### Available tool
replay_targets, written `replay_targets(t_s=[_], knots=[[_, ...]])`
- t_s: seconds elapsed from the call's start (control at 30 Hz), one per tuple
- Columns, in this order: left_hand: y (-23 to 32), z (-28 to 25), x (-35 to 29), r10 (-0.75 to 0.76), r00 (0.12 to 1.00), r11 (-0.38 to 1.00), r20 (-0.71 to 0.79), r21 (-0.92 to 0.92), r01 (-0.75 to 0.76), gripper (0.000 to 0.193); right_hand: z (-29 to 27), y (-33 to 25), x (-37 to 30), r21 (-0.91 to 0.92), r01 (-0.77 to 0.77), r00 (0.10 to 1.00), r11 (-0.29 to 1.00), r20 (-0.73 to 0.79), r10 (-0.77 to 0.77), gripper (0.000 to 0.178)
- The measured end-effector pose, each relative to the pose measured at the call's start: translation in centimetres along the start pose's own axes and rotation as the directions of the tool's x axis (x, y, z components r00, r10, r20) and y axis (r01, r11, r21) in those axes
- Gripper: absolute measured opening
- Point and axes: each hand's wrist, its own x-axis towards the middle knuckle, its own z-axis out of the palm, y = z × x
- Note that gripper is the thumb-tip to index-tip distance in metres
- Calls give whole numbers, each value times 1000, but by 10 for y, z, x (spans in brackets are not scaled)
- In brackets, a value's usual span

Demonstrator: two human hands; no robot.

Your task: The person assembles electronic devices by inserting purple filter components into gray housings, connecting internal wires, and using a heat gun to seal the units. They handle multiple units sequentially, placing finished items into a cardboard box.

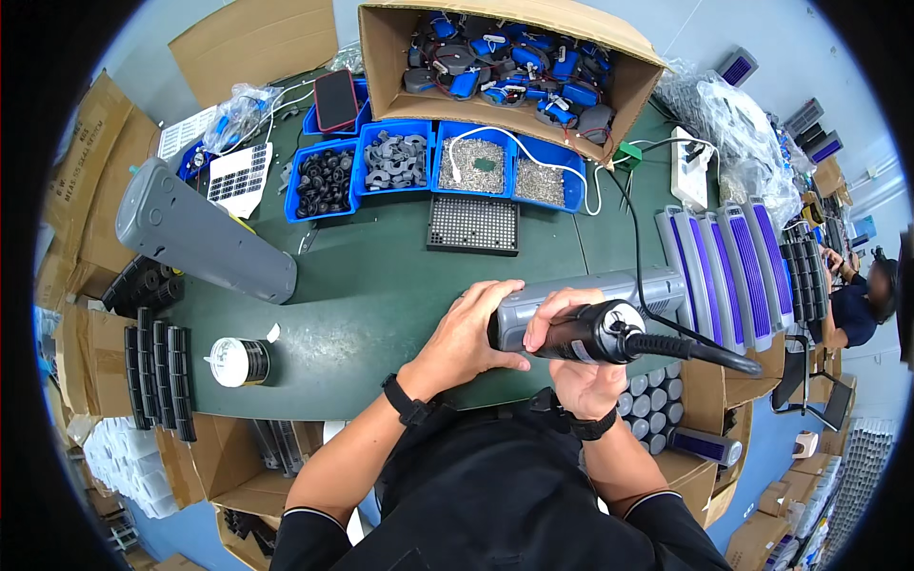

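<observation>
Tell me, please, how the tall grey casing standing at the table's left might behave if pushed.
The tall grey casing would probably tip if pushed near its top, since it stands on a narrow end. It should likely stay stiff, as its shell looks hard and straight-sided. Its smooth sides might feel slightly slippery.

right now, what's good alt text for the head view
A person's left hand holds a long grey housing at a green workbench; the right hand grips a black corded power tool. Behind stand blue parts bins.
</observation>
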Motion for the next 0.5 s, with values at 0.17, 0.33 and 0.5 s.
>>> replay_targets(t_s=[0.17, 0.33, 0.5], knots=[[-1, 0, 2, 13, 1000, 1000, -6, -4, -13, 105, 4, -4, 2, -27, -8, 1000, 1000, -10, 8, 105], [3, -1, 2, -1, 1000, 1000, -5, 6, 1, 107, 2, 2, 1, 13, 35, 999, 999, -7, -35, 98], [2, -1, 1, -4, 1000, 1000, 1, 10, 4, 108, -4, 1, -1, -26, 36, 998, 999, 49, -35, 86]])
